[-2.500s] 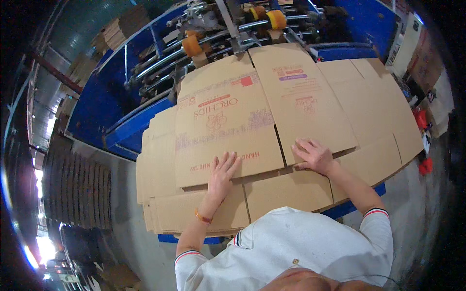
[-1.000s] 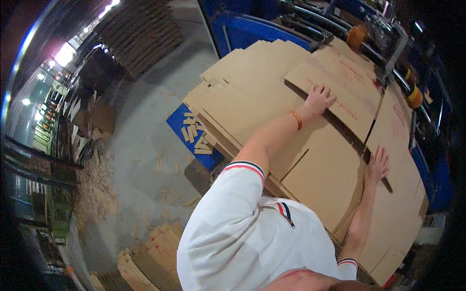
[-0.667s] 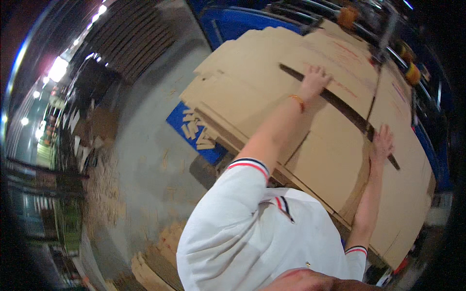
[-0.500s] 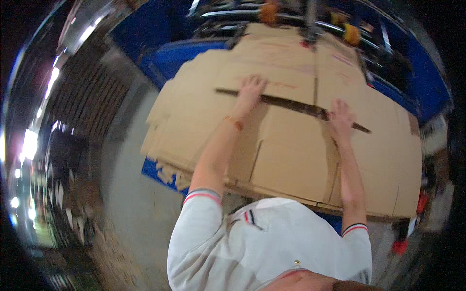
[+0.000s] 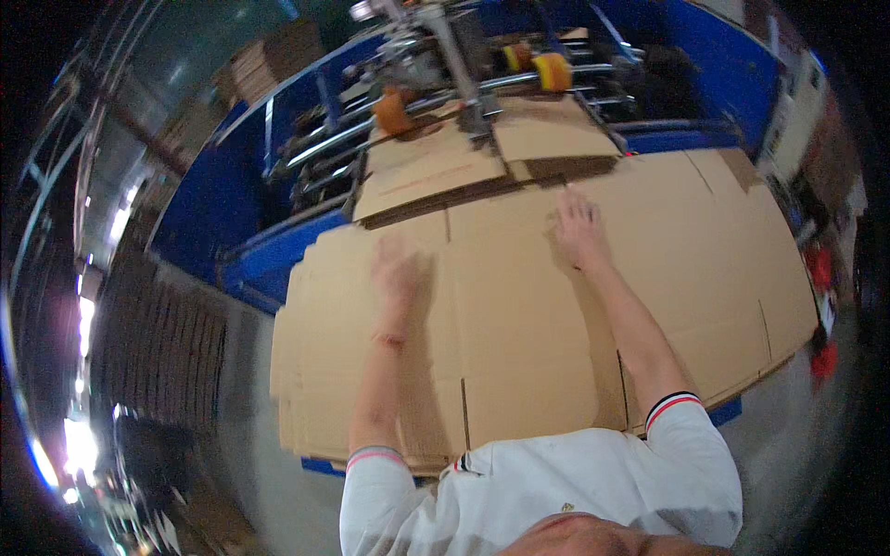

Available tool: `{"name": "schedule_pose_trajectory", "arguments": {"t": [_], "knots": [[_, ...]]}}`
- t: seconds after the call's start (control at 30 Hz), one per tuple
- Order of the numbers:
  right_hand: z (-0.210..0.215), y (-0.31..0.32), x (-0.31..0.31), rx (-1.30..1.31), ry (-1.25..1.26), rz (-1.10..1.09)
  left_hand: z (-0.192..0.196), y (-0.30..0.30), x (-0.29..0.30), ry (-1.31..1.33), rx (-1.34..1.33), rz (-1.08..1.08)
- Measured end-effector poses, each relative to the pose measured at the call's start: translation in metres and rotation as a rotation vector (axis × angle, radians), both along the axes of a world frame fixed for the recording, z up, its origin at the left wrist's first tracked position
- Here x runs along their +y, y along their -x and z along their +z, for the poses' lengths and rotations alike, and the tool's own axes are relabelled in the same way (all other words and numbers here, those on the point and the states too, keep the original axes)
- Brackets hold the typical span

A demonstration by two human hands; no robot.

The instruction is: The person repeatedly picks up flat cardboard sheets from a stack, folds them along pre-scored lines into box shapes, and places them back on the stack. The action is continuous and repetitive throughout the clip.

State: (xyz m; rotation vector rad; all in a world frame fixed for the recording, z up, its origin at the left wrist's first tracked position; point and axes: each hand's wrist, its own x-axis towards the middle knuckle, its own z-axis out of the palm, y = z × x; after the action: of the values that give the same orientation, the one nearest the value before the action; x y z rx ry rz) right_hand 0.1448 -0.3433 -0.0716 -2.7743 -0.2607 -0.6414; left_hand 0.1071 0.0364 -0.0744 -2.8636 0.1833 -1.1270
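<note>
A stack of flat cardboard box blanks (image 5: 519, 315) lies in front of me, with slots and creases across its top sheet. Over its left part is my left hand (image 5: 397, 269), blurred, fingers stretched forward and nothing visible in it. My right hand (image 5: 580, 232) is open near the far edge of the stack, its fingers pointing at the machine; whether it touches the top sheet I cannot tell. Just beyond both hands, another cardboard blank (image 5: 436, 171) lies under the machine's rollers, a dark gap between it and the stack.
Across the far side runs a blue machine frame (image 5: 209, 218) with metal bars, an orange roller (image 5: 393, 111) and a yellow roller (image 5: 553, 72). At the left stand slatted stacks (image 5: 162, 347) beside a grey floor. A red object (image 5: 821, 267) sits beyond the stack's right edge.
The far blank has gone deeper under the rollers, away from the stack. Both hands have come off its near edge, and my left hand has drawn back toward me. The view has shifted.
</note>
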Motion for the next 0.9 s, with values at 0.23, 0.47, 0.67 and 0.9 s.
{"name": "schedule_pose_trajectory", "arguments": {"t": [0.23,0.47,0.67,0.9], "knots": [[0.031,0.010,0.022,0.190,0.140,0.013,0.016,0.062,0.049,0.176,0.201,0.184],[0.011,0.012,0.027,0.046,-0.157,0.021,0.036,0.046,-0.011,0.276,0.275,0.037],[-0.004,-0.004,0.026,0.074,-0.188,0.021,0.050,0.070,-0.037,0.380,0.333,-0.097],[-0.009,0.005,0.026,-0.005,-0.184,0.074,0.064,0.113,-0.061,0.588,0.441,-0.258]]}}
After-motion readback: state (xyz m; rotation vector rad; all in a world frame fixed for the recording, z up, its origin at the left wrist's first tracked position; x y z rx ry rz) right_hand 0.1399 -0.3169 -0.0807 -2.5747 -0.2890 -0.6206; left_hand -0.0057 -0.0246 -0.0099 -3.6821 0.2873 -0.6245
